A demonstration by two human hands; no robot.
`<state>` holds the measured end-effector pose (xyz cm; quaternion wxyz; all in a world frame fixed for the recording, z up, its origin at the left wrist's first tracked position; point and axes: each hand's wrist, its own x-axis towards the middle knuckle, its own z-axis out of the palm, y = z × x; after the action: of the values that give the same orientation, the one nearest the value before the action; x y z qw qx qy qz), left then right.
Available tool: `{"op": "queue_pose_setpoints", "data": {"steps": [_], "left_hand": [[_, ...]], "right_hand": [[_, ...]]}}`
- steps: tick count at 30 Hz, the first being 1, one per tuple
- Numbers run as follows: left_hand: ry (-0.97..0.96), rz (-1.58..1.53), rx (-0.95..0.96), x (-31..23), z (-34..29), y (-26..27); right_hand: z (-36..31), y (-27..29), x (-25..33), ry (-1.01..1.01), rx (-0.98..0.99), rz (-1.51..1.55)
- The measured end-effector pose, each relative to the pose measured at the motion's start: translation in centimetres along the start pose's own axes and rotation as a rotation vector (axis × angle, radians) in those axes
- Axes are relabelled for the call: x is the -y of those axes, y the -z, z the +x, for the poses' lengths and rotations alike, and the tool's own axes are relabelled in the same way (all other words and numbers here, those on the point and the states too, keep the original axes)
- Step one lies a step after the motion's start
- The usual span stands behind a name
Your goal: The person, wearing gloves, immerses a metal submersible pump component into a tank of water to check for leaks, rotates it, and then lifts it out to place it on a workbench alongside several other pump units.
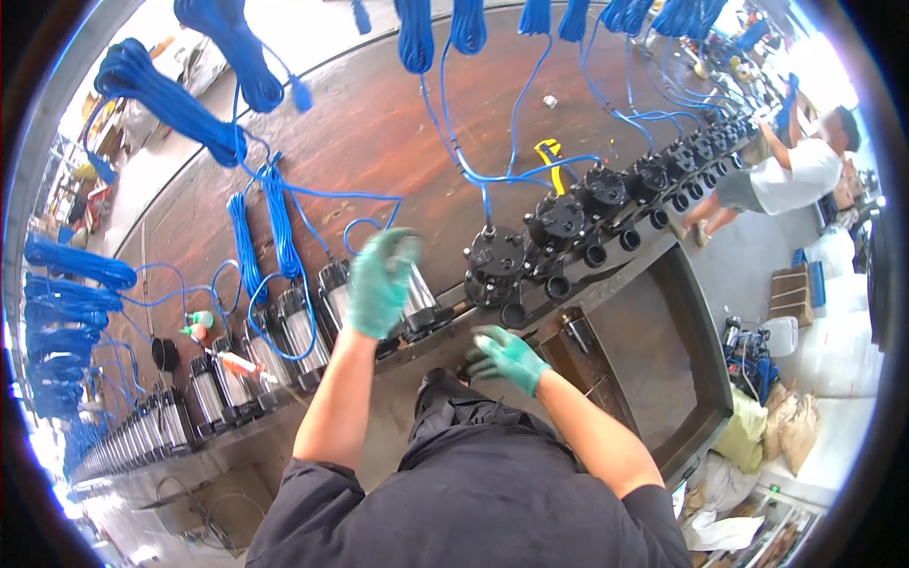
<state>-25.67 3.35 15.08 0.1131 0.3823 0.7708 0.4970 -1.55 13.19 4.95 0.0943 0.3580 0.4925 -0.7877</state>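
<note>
My left hand [379,284], in a green glove, is raised over the row of silver motor cylinders at the bench edge. Its fingers are smeared, so a grip cannot be made out. Just right of it stands a silver motor cylinder [418,295] with a black base, partly hidden by the glove. My right hand [508,359], also green-gloved, is low in front of the bench edge with its fingers apart. Beyond it stands the nearest black pump housing [495,265], upright, a blue cable rising from its top.
More black pump housings [603,192] line the edge to the right. Bundled blue cables [170,99] ring the brown bench top [350,114]. Yellow-handled pliers [552,163] lie behind the housings. A tray [653,346] holds a dark tool [576,331]. Another person [800,175] works at far right.
</note>
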Motion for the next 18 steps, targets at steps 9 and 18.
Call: {"op": "queue_pose_setpoints", "data": {"steps": [9, 18], "left_hand": [[0.206, -0.632, 0.509, 3.6, 7.4, -12.8], [-0.106, -0.719, 0.484, -9.2, -5.8, -11.2]], "right_hand": [[-12.6, 7.7, -11.1, 0.086, -0.474, 0.604], [-15.1, 7.3, -15.2, 0.28, -0.652, 0.588]]}}
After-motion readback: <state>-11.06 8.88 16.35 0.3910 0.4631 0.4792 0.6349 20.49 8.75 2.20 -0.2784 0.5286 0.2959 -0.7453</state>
